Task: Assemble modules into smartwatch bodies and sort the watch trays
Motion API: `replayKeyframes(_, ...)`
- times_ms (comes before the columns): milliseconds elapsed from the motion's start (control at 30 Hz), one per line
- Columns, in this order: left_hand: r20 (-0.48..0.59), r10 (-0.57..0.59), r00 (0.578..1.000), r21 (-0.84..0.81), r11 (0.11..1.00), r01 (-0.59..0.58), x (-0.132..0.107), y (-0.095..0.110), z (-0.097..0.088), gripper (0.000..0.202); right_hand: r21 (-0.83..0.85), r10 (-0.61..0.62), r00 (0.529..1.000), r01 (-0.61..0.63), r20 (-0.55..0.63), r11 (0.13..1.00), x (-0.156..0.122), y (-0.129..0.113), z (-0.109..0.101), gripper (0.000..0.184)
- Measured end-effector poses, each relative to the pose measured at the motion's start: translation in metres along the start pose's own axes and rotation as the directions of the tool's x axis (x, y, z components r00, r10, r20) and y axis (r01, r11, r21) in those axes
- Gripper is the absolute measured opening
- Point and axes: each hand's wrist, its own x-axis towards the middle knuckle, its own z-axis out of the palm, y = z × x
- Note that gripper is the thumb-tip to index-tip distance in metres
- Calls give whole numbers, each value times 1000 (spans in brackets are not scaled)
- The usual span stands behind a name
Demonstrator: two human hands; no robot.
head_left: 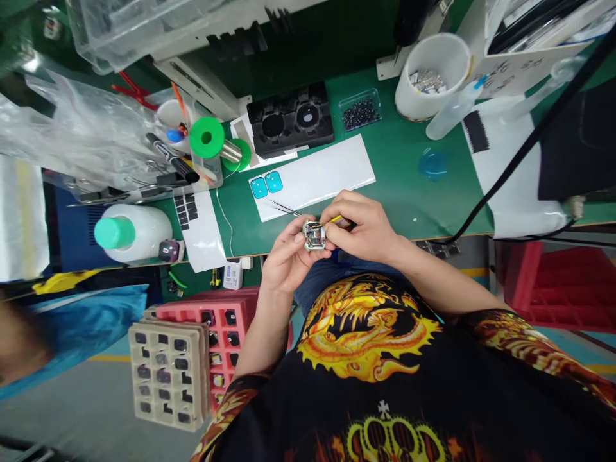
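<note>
The small square electronic module (314, 235), its metal centre framed in white, sits above the front edge of the green work mat (409, 192), pinched between the fingertips of the left hand (289, 260). The right hand (360, 224) is closed in a narrow pencil grip around a slim yellow-handled tool (334, 220), whose tip meets the module. The two hands nearly touch. Just beyond them, a pair of fine tweezers (283, 207) lies on a white card (312, 176) that carries two teal square pads (266, 184). Farther along the mat stand a black fixture (290, 119) and a small clear box of dark parts (360, 110). A green solder spool (206, 137) sits to the left, and a white tub of metal pieces (432, 77) sits to the right.
</note>
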Motion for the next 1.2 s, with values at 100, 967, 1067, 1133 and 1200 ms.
replayKeyframes(100, -11, -4, 1000, 51, 999, 4, 0, 0, -1, 49, 34, 19, 999, -20, 30, 999, 1, -1, 0, 11)
replayKeyframes(967, 15, 8, 1000, 75, 997, -9, -2, -15, 10, 52, 549, 394, 839, -543, 375, 635, 10, -3, -12, 12)
replayKeyframes(1067, 9, 5, 1000, 82, 997, -6, -1, -18, 11, 53, 534, 414, 849, -528, 327, 661, 9, -3, -11, 13)
replayKeyframes(1133, 12, 5, 1000, 74, 997, -6, 0, -18, 13, 52, 521, 429, 852, -522, 298, 675, 9, -2, -11, 12)
replayKeyframes(1200, 25, 7, 1000, 55, 998, -8, 0, -19, 14, 50, 512, 443, 852, -522, 279, 682, 9, -3, -11, 11)
